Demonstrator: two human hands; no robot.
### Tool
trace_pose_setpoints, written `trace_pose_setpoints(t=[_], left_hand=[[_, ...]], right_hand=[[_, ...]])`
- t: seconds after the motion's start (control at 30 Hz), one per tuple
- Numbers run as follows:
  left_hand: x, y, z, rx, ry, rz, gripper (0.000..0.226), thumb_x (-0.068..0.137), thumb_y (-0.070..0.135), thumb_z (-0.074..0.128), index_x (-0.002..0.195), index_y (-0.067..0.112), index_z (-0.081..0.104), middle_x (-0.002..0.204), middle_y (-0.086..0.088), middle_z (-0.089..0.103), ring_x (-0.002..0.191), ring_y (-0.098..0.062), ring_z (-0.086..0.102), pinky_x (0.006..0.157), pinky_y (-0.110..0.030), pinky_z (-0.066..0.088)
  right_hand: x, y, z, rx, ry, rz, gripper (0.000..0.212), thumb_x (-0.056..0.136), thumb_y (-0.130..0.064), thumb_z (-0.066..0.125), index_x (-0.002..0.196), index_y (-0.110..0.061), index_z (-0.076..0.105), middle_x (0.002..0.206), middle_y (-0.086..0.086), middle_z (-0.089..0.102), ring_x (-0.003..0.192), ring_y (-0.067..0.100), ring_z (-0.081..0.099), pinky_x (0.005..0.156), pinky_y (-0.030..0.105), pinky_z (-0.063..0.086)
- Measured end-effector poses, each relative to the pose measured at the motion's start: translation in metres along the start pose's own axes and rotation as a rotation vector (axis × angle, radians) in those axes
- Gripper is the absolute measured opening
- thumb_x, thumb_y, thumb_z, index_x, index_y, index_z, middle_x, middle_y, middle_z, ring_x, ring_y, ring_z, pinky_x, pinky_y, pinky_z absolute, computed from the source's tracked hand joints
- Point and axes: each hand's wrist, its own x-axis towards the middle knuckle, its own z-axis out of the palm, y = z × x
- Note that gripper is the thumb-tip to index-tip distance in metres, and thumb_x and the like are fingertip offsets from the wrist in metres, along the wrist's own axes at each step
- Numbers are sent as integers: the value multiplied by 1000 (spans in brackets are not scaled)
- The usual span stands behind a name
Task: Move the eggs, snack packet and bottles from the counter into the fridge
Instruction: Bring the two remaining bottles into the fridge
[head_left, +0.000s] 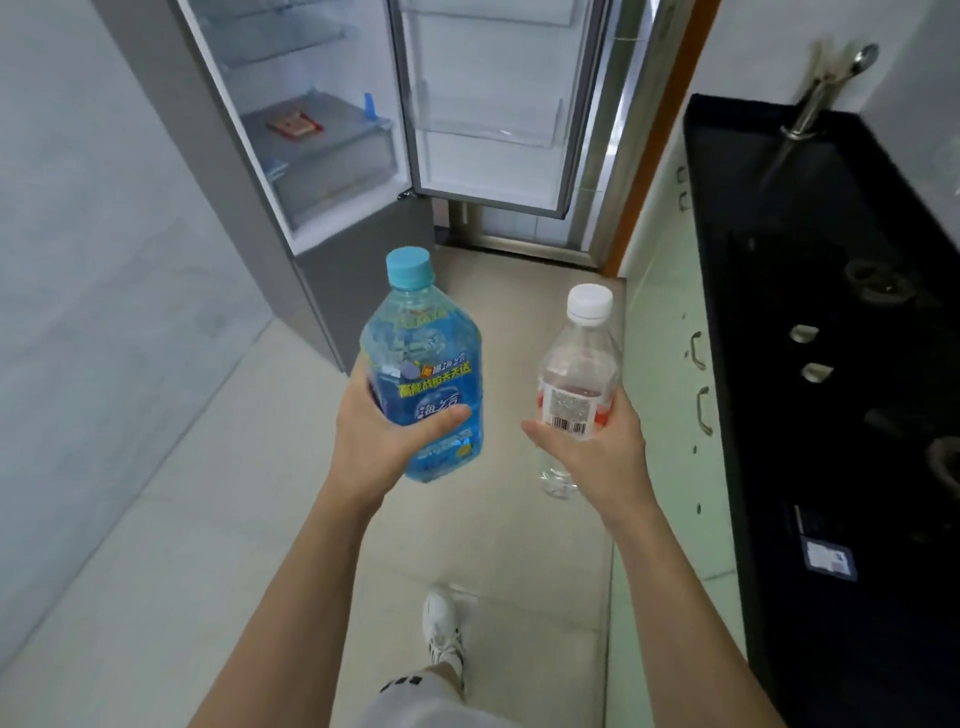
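Fridge (332, 156) stands ahead with its door (498, 104) swung open, a red snack packet (292, 126) lying on a shelf inside, and the black table (831, 364) runs along the right. The left hand (379, 431) has its grip closed around the blue bottle (421, 374), held upright over the floor. The right hand (597, 447) has its grip wrapped around the smaller clear bottle (579, 374), just beside the blue one.

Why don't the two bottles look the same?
The blue bottle in the left hand is wide, blue all over, and has a light blue cap. The clear bottle in the right hand is thinner and see-through, with a white cap. The blue bottle's label has yellow and white writing; the clear bottle's label is red and white with a barcode. Both are plastic, capped, and held roughly upright in front of the open fridge.
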Motion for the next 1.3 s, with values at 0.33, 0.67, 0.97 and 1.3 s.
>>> trace_pose_setpoints(t=[0.33,0.67,0.97,1.3], left_hand=[[154,2,-67,-47,54,19,74,64,16,89,128,6,53,117,-10,70,103,-25,72,80,-39,61],[248,-11,-100,-116,147,-22,77,61,22,91,128,7,55,117,-13,71,105,-31,70,87,-56,58],[361,-15,-88,-125,265,-19,78,58,26,91,126,8,57,116,-14,71,105,-34,70,87,-57,57],[511,5,-52,-113,391,9,74,59,27,90,123,4,60,114,-17,71,103,-36,70,88,-60,56]], right_hand=[[141,-44,111,-18,-73,-35,63,64,-21,93,115,-28,58,106,-5,71,97,14,70,82,32,59],[237,-59,176,-44,-173,-29,65,66,-27,91,119,-32,55,109,-9,68,100,11,68,83,29,57],[369,-66,205,-6,-250,-41,61,65,-18,92,115,-27,59,100,-10,70,86,-3,68,66,12,54],[542,-104,218,-29,-375,-119,64,67,-21,92,122,-18,60,105,-4,72,93,8,70,68,12,55]])
